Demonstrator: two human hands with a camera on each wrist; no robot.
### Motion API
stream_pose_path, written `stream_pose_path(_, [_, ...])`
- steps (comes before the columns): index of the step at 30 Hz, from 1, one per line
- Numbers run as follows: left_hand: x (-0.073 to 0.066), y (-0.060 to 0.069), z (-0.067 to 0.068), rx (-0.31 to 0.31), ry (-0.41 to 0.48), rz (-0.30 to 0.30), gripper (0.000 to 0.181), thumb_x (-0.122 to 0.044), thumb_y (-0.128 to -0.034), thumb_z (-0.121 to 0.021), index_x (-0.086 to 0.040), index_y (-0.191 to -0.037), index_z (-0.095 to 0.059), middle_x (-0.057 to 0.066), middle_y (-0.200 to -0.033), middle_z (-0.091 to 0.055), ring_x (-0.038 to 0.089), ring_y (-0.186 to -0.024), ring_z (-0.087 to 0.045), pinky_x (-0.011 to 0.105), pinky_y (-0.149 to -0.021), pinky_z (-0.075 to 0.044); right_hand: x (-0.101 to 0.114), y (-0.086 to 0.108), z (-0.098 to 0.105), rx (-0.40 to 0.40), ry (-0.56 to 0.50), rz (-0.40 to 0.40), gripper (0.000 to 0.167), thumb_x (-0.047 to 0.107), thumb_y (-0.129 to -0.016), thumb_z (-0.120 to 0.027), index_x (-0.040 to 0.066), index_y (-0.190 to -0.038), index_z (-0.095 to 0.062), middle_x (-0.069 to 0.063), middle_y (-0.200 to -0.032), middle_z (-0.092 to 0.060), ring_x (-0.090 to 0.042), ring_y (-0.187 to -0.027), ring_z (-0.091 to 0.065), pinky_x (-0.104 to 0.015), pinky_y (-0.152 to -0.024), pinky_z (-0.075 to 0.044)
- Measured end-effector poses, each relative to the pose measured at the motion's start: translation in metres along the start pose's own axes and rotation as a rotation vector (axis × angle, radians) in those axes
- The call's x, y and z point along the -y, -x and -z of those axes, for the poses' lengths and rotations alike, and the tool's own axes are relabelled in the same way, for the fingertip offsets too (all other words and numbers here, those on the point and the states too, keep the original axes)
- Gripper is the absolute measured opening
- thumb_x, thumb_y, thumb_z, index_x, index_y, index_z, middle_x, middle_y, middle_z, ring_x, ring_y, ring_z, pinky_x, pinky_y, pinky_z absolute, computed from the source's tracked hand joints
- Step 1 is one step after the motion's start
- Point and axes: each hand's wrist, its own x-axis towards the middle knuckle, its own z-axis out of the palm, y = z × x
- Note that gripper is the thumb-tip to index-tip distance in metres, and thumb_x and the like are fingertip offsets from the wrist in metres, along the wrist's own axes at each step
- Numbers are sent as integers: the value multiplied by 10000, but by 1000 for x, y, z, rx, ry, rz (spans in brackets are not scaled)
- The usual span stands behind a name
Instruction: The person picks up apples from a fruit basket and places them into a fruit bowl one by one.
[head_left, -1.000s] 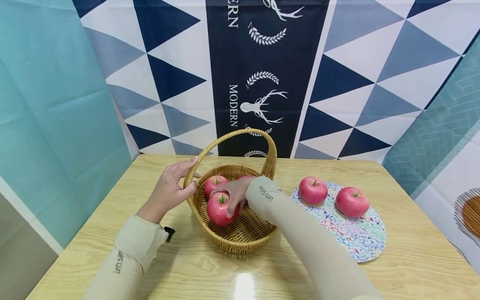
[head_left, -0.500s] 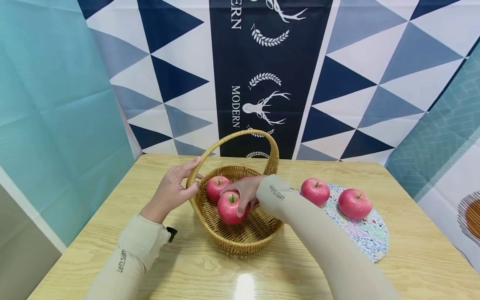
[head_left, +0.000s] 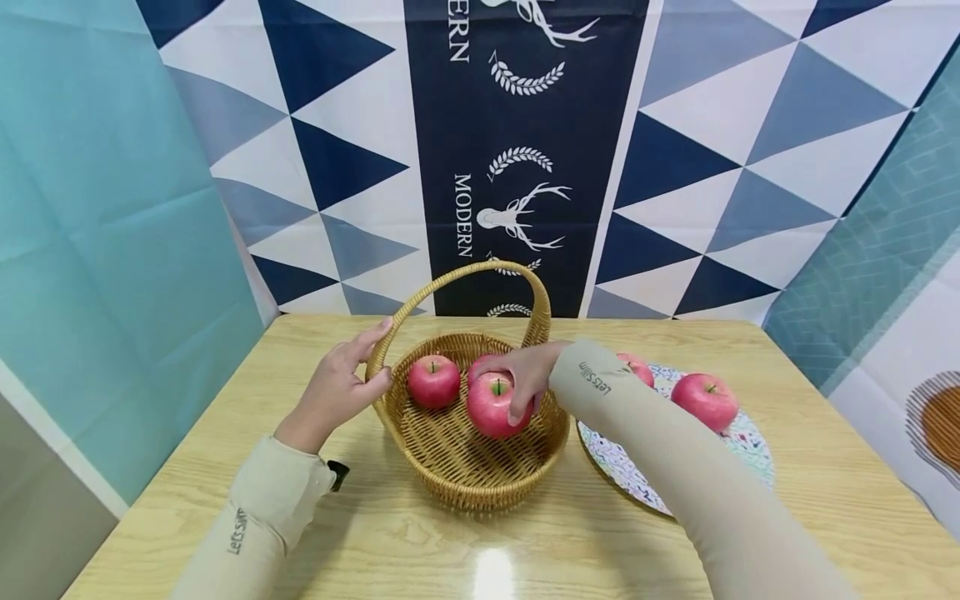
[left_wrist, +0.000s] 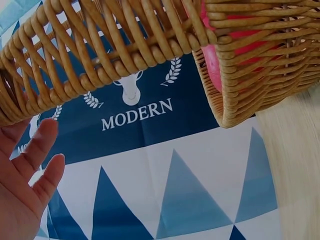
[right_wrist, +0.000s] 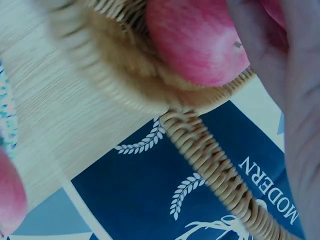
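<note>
My left hand (head_left: 332, 392) holds the left side of the handle (head_left: 465, 271) of a woven wicker basket (head_left: 480, 492), thumb and forefinger at its lower part. In the left wrist view some fingertips (left_wrist: 42, 140) show beside the wickerwork. My right hand (head_left: 528, 372) reaches into the basket and grips a red apple (head_left: 495, 408) from above, its stem upward. Left of this one sits another apple (head_left: 433, 383). Behind the gripped apple is a third, mostly hidden by my right hand. Close up, the right wrist view shows one apple (right_wrist: 200, 40) against the basket's inner wall.
To the right lies a flat round mat (head_left: 622, 467) with a colourful pattern. It bears an apple (head_left: 705, 400) and one (head_left: 637, 367) partly covered by my right sleeve. All stand on a wooden table (head_left: 405, 550) before a patterned cloth (head_left: 517, 125).
My right hand has carried the gripped apple rightward inside the basket, away from the apple at the left. The left hand stays at the handle.
</note>
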Motion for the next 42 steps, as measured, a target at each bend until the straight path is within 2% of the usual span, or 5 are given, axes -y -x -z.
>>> stream_pose_path(4, [1,0,0,-14,-7,-39,597,-23,-780,-613,-11,-1365,-496,64,-694,-623,233,-709,-542,385,-623,-449,-6,8,0,-12,-11,2,888,75,-667,-762,146,-1454,-356,-98,-1273,-448,-251,-1094,-496,-387,-750,-551])
stream_pose_path(10, [2,1,-2,-12,15,-59,597,-10,-776,-597,-11,-1363,-485,33,-644,-546,115,-580,-426,237,-478,-364,-17,24,6,-56,16,-20,871,100,-664,-768,153,-1442,-380,-106,-1250,-476,-247,-1057,-522,-355,-746,-546])
stream_pose_path(21, [2,-1,-3,-18,19,-82,612,-18,-758,-609,11,-1356,-482,228,-942,-662,347,-810,-665,474,-648,-533,-42,59,14,-117,-11,18,818,112,-673,-776,109,-1403,-408,-99,-1224,-510,-260,-1078,-495,-352,-803,-517])
stream_pose_path(32, [5,-5,-3,-77,-29,-224,565,3,-721,-609,61,-1278,-542,245,-1199,-596,396,-1044,-578,561,-854,-468,-71,99,17,-212,-48,78,881,148,-639,-762,53,-1410,-346,-126,-1204,-501,-290,-1078,-478,-384,-822,-516])
stream_pose_path(42, [7,-2,-2,-60,-32,-229,611,25,-695,-608,61,-1298,-510,252,-1205,-576,408,-1050,-559,574,-845,-464,-105,130,5,-246,-191,23,863,102,-676,-765,66,-1430,-346,-142,-1185,-504,-309,-1087,-461,-412,-804,-526])
